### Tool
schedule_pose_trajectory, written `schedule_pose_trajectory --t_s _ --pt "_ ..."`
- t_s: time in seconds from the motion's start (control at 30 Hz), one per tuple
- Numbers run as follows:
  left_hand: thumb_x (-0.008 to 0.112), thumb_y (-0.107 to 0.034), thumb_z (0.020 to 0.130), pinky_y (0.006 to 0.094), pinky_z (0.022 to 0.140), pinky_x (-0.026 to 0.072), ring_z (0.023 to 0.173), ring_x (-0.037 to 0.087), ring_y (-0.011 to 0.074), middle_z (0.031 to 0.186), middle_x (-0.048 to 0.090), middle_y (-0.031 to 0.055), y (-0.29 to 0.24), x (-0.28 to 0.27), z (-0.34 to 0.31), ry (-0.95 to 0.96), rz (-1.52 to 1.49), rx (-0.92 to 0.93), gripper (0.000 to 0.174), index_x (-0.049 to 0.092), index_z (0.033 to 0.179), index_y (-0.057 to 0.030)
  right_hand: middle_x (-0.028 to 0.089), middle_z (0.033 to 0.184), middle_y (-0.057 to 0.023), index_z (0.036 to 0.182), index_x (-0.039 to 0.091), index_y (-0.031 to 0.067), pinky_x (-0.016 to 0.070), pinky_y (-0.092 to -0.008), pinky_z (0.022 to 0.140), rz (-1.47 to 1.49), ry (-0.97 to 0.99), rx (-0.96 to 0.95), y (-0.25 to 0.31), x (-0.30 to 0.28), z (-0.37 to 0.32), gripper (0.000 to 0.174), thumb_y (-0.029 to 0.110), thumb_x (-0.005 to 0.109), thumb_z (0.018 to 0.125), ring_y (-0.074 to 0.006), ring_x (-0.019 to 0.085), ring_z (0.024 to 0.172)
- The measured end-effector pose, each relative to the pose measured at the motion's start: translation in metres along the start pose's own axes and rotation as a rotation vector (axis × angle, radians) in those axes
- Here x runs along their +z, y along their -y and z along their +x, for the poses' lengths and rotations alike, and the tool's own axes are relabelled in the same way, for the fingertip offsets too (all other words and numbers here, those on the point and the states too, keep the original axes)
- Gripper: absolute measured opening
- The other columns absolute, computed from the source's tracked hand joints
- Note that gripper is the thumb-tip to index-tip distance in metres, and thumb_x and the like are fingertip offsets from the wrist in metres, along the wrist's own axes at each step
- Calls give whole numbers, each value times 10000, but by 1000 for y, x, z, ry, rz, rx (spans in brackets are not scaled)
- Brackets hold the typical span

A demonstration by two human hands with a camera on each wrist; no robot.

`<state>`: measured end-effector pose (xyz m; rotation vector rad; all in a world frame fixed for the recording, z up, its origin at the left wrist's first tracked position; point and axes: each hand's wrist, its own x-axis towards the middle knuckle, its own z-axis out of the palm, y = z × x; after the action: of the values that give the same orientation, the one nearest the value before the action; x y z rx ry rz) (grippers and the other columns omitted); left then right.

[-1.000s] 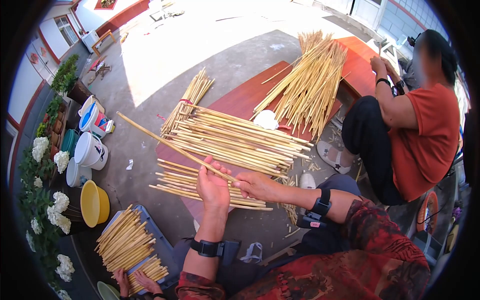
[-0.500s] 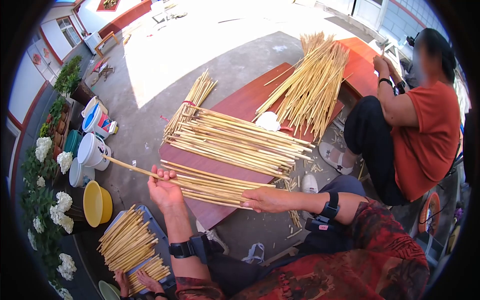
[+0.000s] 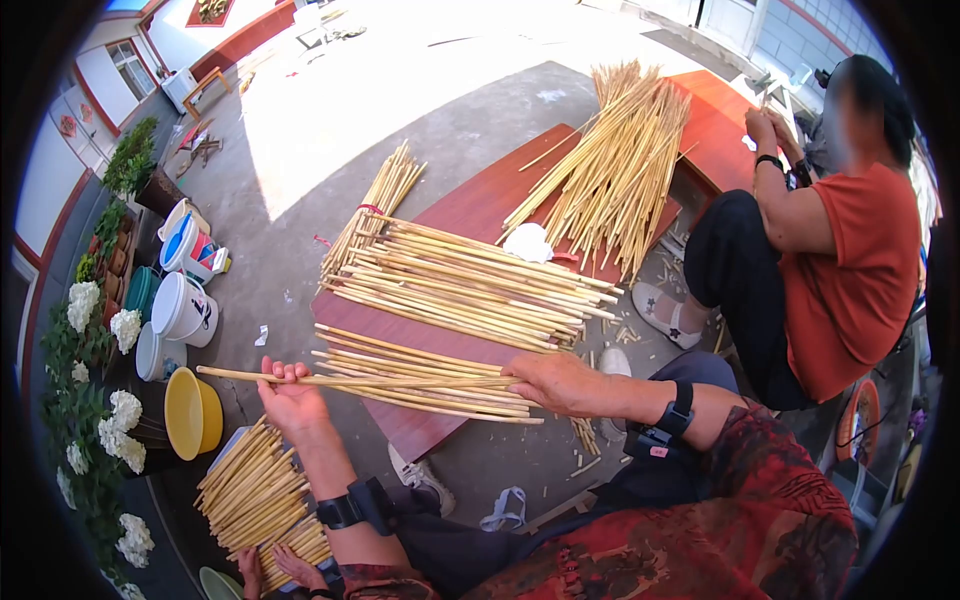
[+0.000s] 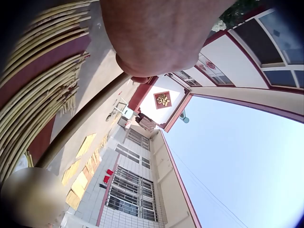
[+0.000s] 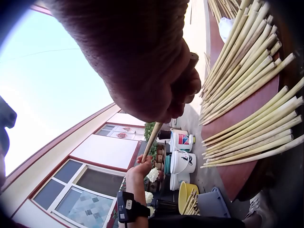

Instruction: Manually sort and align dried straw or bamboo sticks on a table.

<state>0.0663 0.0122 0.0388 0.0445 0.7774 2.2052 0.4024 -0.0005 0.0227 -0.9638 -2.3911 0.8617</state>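
Observation:
A long straw-coloured stalk (image 3: 235, 374) runs nearly level between my two hands. My right hand (image 3: 560, 385) grips it near its right end, fingers curled round it, over the small group of stalks. Further left, my left hand (image 3: 295, 405) holds it palm up, with the fingers bent up around it and the far end sticking out beyond them. In the right wrist view the stalk (image 5: 151, 141) leaves my right fist and reaches my left hand (image 5: 138, 173). Beneath lies a row of cut stalks (image 3: 420, 400) on a dark red board (image 3: 400, 428); a larger row (image 3: 460, 285) lies behind it.
A tied bundle (image 3: 390, 190) and a big heap of stalks (image 3: 610, 180) lie farther back. A person in an orange-red shirt (image 3: 840, 270) sits at right. Another person's hands (image 3: 290, 565) rest on stalks at lower left. Buckets (image 3: 185, 310) and a yellow basin (image 3: 193, 410) stand at left.
My left hand has moved left along the stalk, and my right hand has shifted slightly right, so they are farther apart. The stalk has swung from a steep slant to nearly level.

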Motion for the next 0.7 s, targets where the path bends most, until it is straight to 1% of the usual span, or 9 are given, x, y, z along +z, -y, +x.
schedule_pose_trajectory --t_s 0.07,0.1,0.17,0.2,0.3,0.43,0.5,0.63,0.7 --pt "297 -277 906 244 472 323 508 328 104 639 351 12 11 7 -12 3 5 -46 289 407 965 -17 516 741 -168 846 447 36 405 -421 595 -7 -4 -12 4 -1 4 187 223 449 836 -363 510 696" --pt "297 -277 906 244 472 323 508 328 104 639 351 12 17 9 -18 1 4 -46 289 407 965 -17 513 734 -173 847 445 36 402 -425 594 -16 -9 -24 5 -1 5 184 219 453 834 -366 507 695" --pt "310 -326 904 234 451 309 495 322 97 625 342 8 31 13 -29 90 43 -119 327 410 951 -18 509 727 -180 848 443 36 401 -428 594 29 43 14 6 3 7 188 224 448 837 -371 505 695" --pt "326 -321 902 228 443 305 484 315 95 615 333 6 37 16 -34 83 55 -130 318 409 952 -18 506 720 -187 849 441 35 399 -430 594 74 94 51 6 6 8 193 228 443 839 -375 502 694" --pt "325 -321 902 229 435 302 483 313 92 616 334 6 47 15 -34 79 56 -139 319 409 955 -18 493 696 -202 848 433 26 395 -431 592 109 117 97 5 13 13 210 235 424 848 -384 497 691" --pt "286 -343 905 232 425 296 477 311 93 615 337 5 51 21 -39 65 57 -153 357 413 957 -13 485 683 -211 852 424 16 385 -434 590 206 133 90 15 12 22 228 243 404 858 -390 492 684" --pt "272 -350 906 233 425 294 477 311 94 613 337 6 58 22 -47 83 55 -179 368 413 957 -14 480 676 -210 836 426 7 377 -431 591 255 120 55 17 14 26 239 242 395 864 -389 485 669" --pt "254 -363 906 236 427 289 479 310 97 607 339 9 66 22 -52 106 56 -222 381 415 959 -21 485 665 -192 816 431 4 377 -419 590 295 143 73 23 13 32 242 236 387 868 -379 483 648" --pt "258 -368 904 237 431 290 480 310 97 608 341 9 71 23 -58 126 51 -249 384 417 960 -23 488 634 -159 781 444 0 383 -392 579 371 122 98 23 18 35 252 229 387 870 -336 492 613"
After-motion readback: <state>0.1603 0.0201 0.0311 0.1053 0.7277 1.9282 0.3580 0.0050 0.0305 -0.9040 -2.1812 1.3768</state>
